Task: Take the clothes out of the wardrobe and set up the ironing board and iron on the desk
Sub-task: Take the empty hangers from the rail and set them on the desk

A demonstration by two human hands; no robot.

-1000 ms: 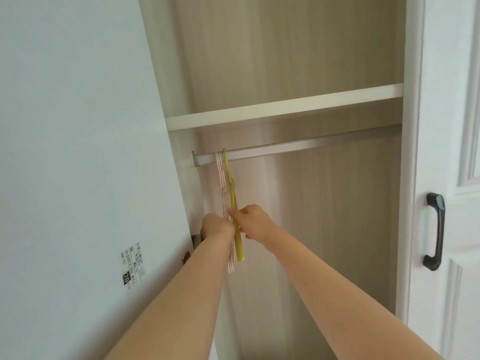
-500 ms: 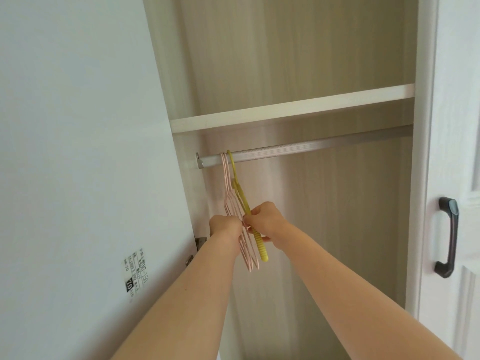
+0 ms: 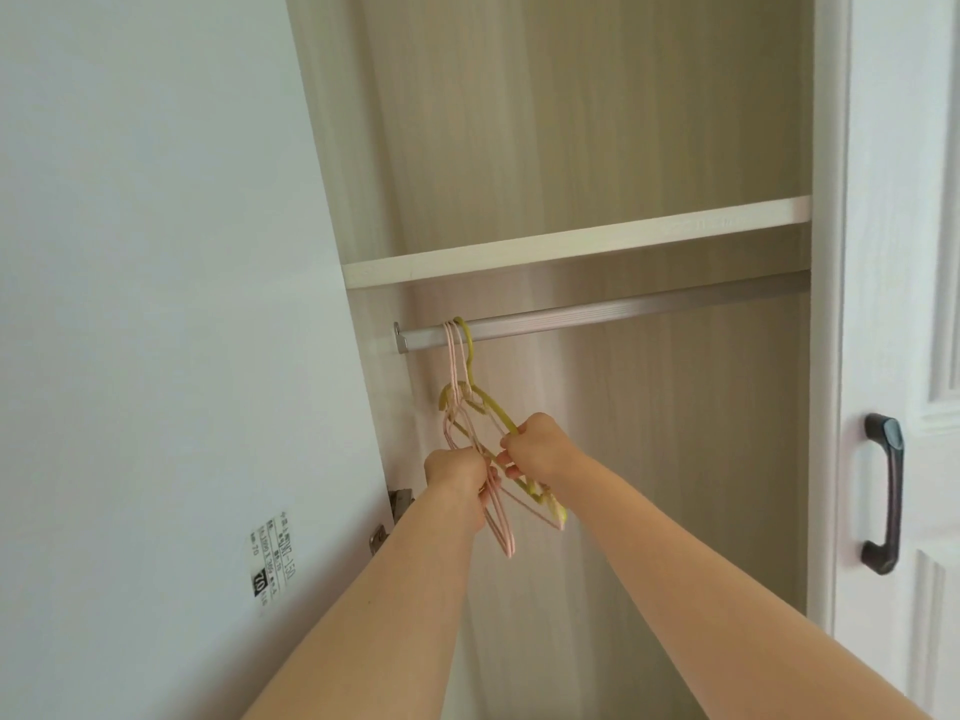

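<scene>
Both hands grip bare hangers on the silver metal wardrobe rail (image 3: 597, 318), the left hand (image 3: 457, 472) clenched on the pale pink wire hangers (image 3: 496, 517), the right hand (image 3: 537, 449) on the yellow-green plastic hanger (image 3: 493, 410); no clothes, ironing board or iron show, so progress is unclear.

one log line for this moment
left hand: grips pink hangers | right hand: grips yellow hanger | hooks on rail | no clothes on hangers

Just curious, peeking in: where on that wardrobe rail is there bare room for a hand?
The rail is bare from the yellow hanger rightward to the door frame. Its left end is crowded: pink hangers, left hand, right hand.
</scene>
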